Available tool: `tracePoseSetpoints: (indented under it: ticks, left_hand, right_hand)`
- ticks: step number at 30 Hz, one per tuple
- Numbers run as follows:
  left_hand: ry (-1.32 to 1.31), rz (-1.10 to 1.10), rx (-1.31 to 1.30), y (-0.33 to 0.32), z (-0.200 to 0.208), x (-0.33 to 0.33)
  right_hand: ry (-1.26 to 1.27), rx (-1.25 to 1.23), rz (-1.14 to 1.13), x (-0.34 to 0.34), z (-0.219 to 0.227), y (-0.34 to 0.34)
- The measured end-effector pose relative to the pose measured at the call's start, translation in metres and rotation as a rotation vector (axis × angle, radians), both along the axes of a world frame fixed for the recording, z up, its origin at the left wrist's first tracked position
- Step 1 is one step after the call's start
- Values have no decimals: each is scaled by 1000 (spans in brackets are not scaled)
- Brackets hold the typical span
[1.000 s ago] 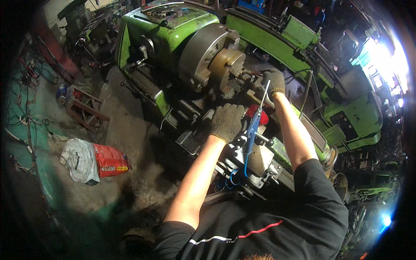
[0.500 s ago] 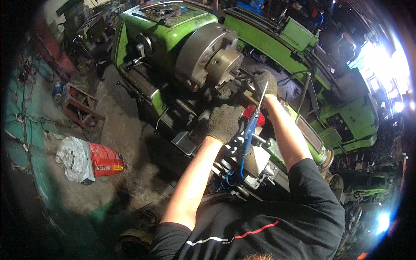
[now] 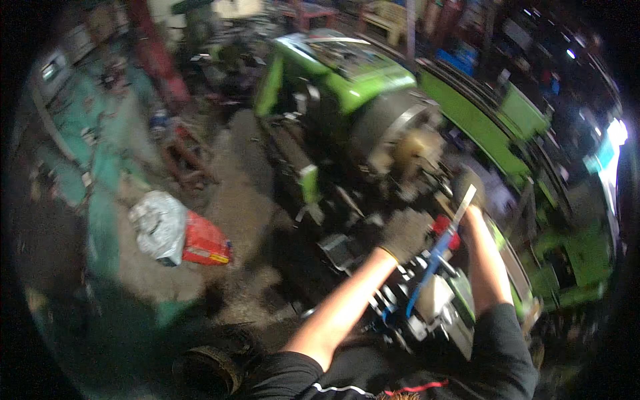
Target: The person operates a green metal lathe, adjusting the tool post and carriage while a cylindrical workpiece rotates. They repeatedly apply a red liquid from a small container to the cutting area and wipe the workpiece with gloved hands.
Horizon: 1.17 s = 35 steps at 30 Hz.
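Observation:
Motion blur covers the picture. My left hand [image 3: 407, 235], in a dark knit glove, rests low over the lathe carriage, its fingers smeared and turned away from view. Beyond and to its right, my gloved right hand [image 3: 469, 189] is near the tool post and the metal workpiece [image 3: 419, 152]; its fingers are hidden. The workpiece sits in the grey lathe chuck [image 3: 385, 131]. Between my forearms a blue air gun [image 3: 437, 256] with a long pale nozzle stands tilted on the carriage. A red part [image 3: 445, 231] lies beside it, between my hands.
The green lathe headstock [image 3: 377, 80] rises behind the chuck. Another green machine bed [image 3: 460, 100] runs along the far right. On the floor at left lie a red bag [image 3: 205, 240] and a silvery-white bag [image 3: 159, 225]. A rusty metal frame [image 3: 187, 159] stands beyond them.
The whole view has swung left, so the lathe and both hands now appear farther right and lower. Both hands keep about the same places on the lathe.

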<state>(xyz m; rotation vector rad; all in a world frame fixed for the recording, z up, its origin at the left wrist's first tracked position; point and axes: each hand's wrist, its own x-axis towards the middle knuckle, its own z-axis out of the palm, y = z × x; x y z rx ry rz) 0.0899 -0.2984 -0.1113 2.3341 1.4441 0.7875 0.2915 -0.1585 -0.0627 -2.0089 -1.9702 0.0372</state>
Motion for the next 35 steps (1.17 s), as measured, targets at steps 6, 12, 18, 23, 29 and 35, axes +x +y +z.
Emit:
tracePoseSetpoints:
  ticks: [6, 12, 18, 23, 29, 35]
  left_hand:
    - [9, -10, 80, -8, -15, 9]
    - [-83, -10, 59, -8, -2, 4]
    - [32, -5, 110, -8, -1, 1]
    - [67, -14, 56, -5, -3, 3]
    - [53, -3, 78, -7, -4, 2]
    - [75, -9, 38, -6, 0, 1]
  right_hand:
    - [-47, 59, 39, 26, -17, 5]
    - [-151, 94, 78, 31, -23, 16]
    - [-101, -26, 101, 19, -4, 4]
    - [-202, 85, 170, 19, -10, 0]
    - [-194, 165, 151, 20, -18, 3]
    - [-175, 129, 139, 25, -21, 13]
